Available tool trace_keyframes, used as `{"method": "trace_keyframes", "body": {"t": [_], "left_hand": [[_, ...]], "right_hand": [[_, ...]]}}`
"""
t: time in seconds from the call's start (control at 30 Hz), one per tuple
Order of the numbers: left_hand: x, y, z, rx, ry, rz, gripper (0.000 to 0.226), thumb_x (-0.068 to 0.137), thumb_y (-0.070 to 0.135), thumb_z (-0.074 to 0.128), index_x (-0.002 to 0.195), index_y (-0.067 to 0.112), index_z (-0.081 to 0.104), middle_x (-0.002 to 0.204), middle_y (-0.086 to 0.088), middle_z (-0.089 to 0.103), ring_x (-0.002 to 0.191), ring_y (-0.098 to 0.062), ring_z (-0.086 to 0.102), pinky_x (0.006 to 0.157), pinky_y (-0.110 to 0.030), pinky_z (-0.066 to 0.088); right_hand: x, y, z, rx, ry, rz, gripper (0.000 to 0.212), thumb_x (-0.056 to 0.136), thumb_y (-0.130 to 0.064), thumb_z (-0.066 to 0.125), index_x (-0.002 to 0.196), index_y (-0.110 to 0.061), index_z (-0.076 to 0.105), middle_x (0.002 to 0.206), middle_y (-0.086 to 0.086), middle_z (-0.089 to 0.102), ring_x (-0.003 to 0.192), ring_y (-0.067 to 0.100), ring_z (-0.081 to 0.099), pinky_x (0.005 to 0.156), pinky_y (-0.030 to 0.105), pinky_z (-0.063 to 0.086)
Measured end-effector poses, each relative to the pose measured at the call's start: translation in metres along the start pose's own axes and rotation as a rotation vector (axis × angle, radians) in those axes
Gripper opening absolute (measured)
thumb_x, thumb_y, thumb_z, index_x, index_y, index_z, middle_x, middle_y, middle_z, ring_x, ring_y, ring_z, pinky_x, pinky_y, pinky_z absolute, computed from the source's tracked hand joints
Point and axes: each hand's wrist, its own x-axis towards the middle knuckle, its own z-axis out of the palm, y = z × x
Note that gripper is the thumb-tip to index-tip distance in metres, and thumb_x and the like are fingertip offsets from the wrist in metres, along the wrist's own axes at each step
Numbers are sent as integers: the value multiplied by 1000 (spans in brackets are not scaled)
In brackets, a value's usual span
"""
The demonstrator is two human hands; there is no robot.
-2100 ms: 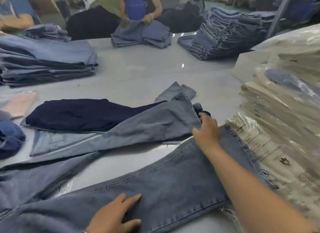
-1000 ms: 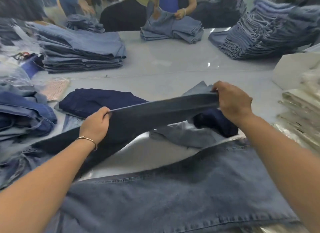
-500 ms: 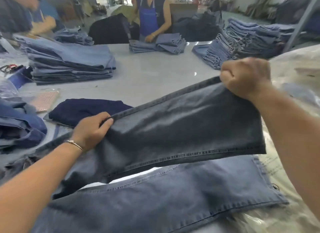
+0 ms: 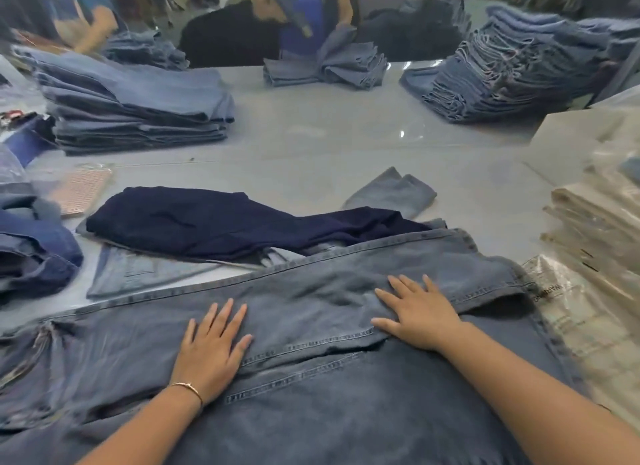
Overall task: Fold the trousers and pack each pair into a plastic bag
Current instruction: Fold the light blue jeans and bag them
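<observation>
A pair of grey-blue jeans (image 4: 311, 395) lies across the near table, one leg laid over the other. My left hand (image 4: 213, 347) lies flat on the denim with fingers spread. My right hand (image 4: 419, 312) presses flat on the upper leg near its hem. A clear plastic bag (image 4: 568, 312) with printed text lies under the hem end at the right. Behind the jeans a dark navy pair (image 4: 221, 222) rests on a light-blue pair (image 4: 138, 274).
Stacks of folded jeans stand at the far left (image 4: 138, 108) and far right (image 4: 512, 70). A pile of plastic bags (image 4: 599, 215) rises at the right. Crumpled blue jeans (image 4: 31, 246) lie at the left. Other people fold jeans (image 4: 329, 66) across the grey table (image 4: 329, 135).
Both hands gripped the far leg, lifted it and brought it over the near leg. Now it lies flat and both hands have let go and press on it.
</observation>
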Motion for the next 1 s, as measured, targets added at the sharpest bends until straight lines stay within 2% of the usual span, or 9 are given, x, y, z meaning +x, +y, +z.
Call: {"method": "trace_keyframes", "body": {"t": [0.13,0.27,0.37,0.5,0.6,0.67,0.73,0.87,1.0], "left_hand": [[-3,-5,-2,54,-12,-41,82,76,64,-15,152,39,4,161,12,0,148,-14,-3,118,-44,2],[-32,-43,-11,90,-22,-209,57,99,54,13,152,33,14,161,10,7,148,-13,1,119,-48,2],[-72,-80,-23,76,-8,-300,55,100,50,22,151,31,21,160,8,15,147,-13,9,118,-47,3],[-127,-136,-34,10,96,-411,48,101,45,29,146,30,35,154,7,31,144,-12,22,118,-44,11],[-164,-180,-29,-7,-8,-334,48,101,41,32,148,38,28,157,8,24,144,-12,20,117,-40,19],[-176,-203,-27,43,-109,-244,51,100,47,31,148,48,14,160,11,8,147,-12,7,119,-42,13],[-173,-224,-31,34,-116,-183,47,99,54,30,145,54,20,160,12,3,147,-14,0,119,-44,6],[-143,-268,-52,-113,159,-191,32,94,44,52,123,36,63,151,5,35,140,-18,26,115,-35,22],[-91,-324,-70,-239,243,-306,27,88,32,62,113,21,67,127,3,58,122,-23,47,98,-37,43]], "right_hand": [[-5,-1,1,-97,-80,27,77,89,-75,16,153,-35,1,162,3,-4,149,22,1,117,54,1],[-9,-14,-11,-134,-128,93,68,95,-64,26,152,-28,17,158,5,20,143,25,23,112,54,19],[-11,-47,-15,-131,-10,28,56,96,-52,39,143,-24,34,146,1,37,133,22,37,107,45,31],[-9,-132,-20,-30,132,-174,54,95,-41,44,145,-26,31,156,2,23,140,21,28,111,38,27],[-7,-202,-27,37,155,-308,54,95,-38,46,145,-25,31,156,1,23,140,21,28,109,36,28],[-3,-244,-30,58,170,-373,54,94,-36,47,145,-25,32,154,1,25,139,21,28,108,36,28],[6,-277,-35,77,171,-399,54,95,-36,47,145,-25,32,154,-1,25,140,21,27,108,36,28],[33,-320,-45,120,204,-336,56,96,-36,47,148,-26,28,158,-4,20,143,18,22,112,36,26],[68,-335,-54,177,254,-169,63,97,-38,47,152,-26,18,160,-5,13,146,16,15,116,36,21]]}}
